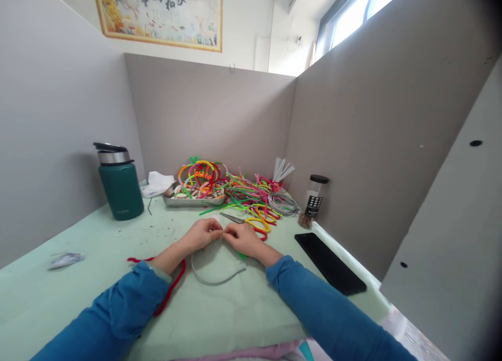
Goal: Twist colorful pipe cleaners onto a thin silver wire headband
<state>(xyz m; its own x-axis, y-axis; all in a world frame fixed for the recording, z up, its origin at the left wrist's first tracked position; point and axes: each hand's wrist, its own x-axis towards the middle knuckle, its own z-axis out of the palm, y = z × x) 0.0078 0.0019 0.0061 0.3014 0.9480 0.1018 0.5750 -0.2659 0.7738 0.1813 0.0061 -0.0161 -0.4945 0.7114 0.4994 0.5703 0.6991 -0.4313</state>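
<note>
My left hand (202,234) and my right hand (243,239) meet over the middle of the table, fingertips pinched close together. Whatever sits between the fingertips is too small to make out. A thin grey curved strip (215,283) loops below my hands; its left end rises toward my left hand, the other end lies free. Beneath my right hand a bit of bright green (242,256) shows. A red fuzzy pipe cleaner (172,293) passes under my left forearm. Just beyond my right hand lie scissors (261,224) with yellow handles, blades pointing left.
A metal tray (196,202) of shell-like pieces and colourful pipe-cleaner loops stands at the back, beside a heap of pipe cleaners (251,191) and a grey wire coil (284,204). Left is a green bottle (121,191); right, a jar (312,201) and black phone (329,261). Partitions surround the table.
</note>
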